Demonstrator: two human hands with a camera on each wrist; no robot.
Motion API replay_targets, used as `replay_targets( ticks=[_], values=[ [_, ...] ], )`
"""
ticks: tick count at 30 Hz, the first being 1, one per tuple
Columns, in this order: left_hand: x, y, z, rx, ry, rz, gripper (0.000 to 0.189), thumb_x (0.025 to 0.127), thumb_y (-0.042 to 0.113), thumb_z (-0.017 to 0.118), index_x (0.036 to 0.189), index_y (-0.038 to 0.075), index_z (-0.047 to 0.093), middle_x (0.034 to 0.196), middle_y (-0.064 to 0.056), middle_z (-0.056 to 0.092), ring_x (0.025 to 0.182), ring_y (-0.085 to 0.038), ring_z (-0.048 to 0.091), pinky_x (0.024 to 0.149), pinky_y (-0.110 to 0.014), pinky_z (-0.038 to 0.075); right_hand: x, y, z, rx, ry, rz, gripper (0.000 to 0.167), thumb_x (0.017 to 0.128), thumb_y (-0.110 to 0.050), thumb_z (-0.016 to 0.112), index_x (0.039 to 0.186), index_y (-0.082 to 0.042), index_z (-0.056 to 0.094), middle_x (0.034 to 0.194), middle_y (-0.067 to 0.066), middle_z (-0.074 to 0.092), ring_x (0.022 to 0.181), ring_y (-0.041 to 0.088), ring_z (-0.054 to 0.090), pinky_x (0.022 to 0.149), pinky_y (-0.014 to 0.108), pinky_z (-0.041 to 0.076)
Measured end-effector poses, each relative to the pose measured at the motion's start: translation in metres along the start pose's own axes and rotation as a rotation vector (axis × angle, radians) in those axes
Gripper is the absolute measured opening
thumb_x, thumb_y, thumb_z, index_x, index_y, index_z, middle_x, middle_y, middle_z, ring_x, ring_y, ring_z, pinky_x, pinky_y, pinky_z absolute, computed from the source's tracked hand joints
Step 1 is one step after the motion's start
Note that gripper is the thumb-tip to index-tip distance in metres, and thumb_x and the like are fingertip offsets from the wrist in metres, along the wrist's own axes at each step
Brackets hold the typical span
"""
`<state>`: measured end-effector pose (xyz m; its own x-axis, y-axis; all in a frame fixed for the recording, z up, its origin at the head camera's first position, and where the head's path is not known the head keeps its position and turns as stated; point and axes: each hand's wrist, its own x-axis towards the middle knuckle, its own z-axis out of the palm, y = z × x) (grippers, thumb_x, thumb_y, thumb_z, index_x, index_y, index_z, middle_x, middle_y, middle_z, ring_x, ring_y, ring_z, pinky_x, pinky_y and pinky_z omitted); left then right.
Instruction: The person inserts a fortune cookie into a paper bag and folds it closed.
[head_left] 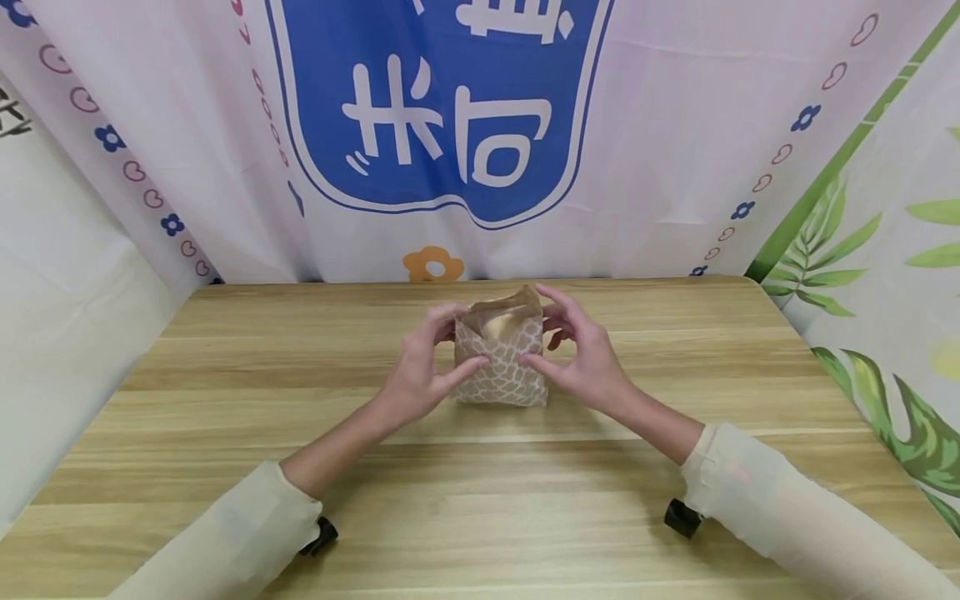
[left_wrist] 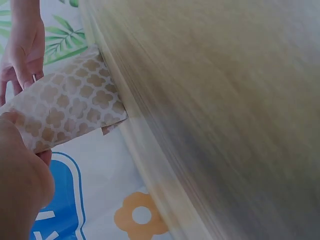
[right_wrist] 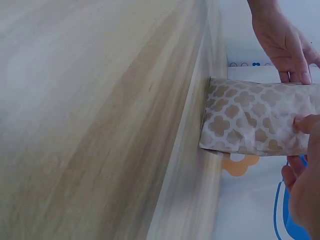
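A small brown paper bag (head_left: 501,382) with a white lattice pattern stands upright near the far side of the table, its mouth partly spread. Inside the mouth shows something pale yellow (head_left: 501,323), its kind unclear. My left hand (head_left: 416,375) holds the bag's left side, thumb on the front and fingers behind. On the opposite side my right hand (head_left: 588,358) holds it likewise, thumb on the front, index finger by the top edge. The patterned front also fills part of the right wrist view, where the right hand (right_wrist: 306,185) grips it at the frame's edge.
The wooden table (head_left: 300,375) ends at a printed curtain (head_left: 637,167) close behind the bag. A leaf-patterned cloth (head_left: 885,300) hangs along the right side and a white cloth (head_left: 60,317) along the left. Black straps (head_left: 682,518) show under the sleeves.
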<state>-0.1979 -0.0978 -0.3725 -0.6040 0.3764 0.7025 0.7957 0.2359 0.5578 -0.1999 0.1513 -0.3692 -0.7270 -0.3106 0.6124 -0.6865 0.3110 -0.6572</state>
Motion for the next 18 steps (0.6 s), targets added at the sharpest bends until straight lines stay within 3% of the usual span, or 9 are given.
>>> replay_targets(
  ticks=[4,9,13,18],
  values=[
    [0.0001,-0.0001,-0.0005,0.08,0.015,0.098,0.063,0.079,-0.007,0.085,0.131,-0.005,0.05,0.118,-0.023,0.066,0.098,-0.033,0.07,0.086,-0.039,0.062,0.0001,-0.0001,-0.0015,-0.049,0.011,-0.091,0.089,0.071,0.01,0.09,0.147,0.003,0.046,0.112,0.021,0.071,0.091,0.028,0.069,0.067,0.04,0.06],
    [0.0011,0.0043,-0.0015,0.147,0.012,0.176,0.058,0.077,-0.004,0.086,0.127,-0.005,0.057,0.119,-0.019,0.067,0.111,-0.036,0.067,0.101,-0.043,0.055,-0.0002,0.0007,-0.0037,-0.091,0.014,-0.222,0.085,0.068,0.012,0.09,0.142,0.005,0.049,0.124,0.022,0.065,0.095,0.03,0.069,0.068,0.038,0.06],
    [0.0003,0.0055,-0.0022,0.166,0.001,0.174,0.059,0.077,-0.001,0.087,0.128,-0.004,0.057,0.12,-0.019,0.067,0.113,-0.036,0.067,0.106,-0.045,0.053,0.0008,0.0005,-0.0059,-0.145,-0.001,-0.323,0.075,0.069,0.007,0.089,0.136,0.006,0.054,0.128,0.024,0.06,0.101,0.032,0.064,0.069,0.038,0.059],
    [-0.0005,0.0055,-0.0028,0.186,-0.006,0.17,0.06,0.077,0.001,0.087,0.129,-0.005,0.056,0.119,-0.02,0.068,0.109,-0.035,0.068,0.101,-0.046,0.055,0.0031,-0.0026,-0.0088,-0.177,-0.043,-0.341,0.074,0.07,-0.004,0.089,0.137,0.005,0.057,0.131,0.024,0.058,0.101,0.029,0.061,0.07,0.035,0.057]
  ],
)
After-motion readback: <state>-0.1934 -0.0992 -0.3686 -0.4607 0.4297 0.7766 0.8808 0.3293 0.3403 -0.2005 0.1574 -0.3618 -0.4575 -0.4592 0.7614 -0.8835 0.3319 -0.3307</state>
